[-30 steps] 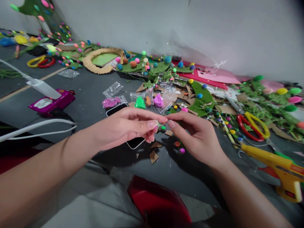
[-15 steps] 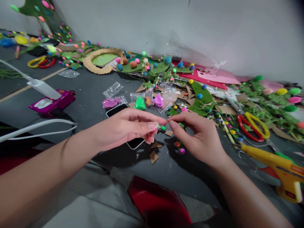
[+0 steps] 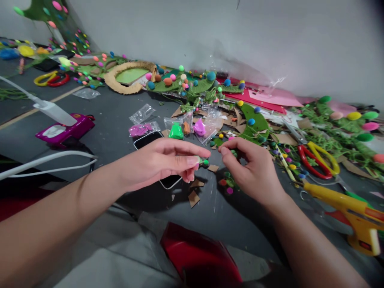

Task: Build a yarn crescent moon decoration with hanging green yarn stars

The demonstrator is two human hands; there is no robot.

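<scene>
Just above the phone, my left hand is closed, with a small pink and green piece partly showing at its thumb tip; most of that piece is hidden. My right hand is to the right, apart from the left, its thumb and index fingertip pinched together; whatever is between them is too small to make out. Small coloured balls on green stems lie beneath the right hand. Beyond the hands are bags of green clay and pink clay.
A yellow glue gun and red-yellow scissors lie at the right. On the left are a purple device and white cables. Cardboard scraps lie near the front; a tan ring is farther back.
My right hand has moved slightly right, away from my left index fingertip, opening a gap between the hands. The left hand has hardly moved.
</scene>
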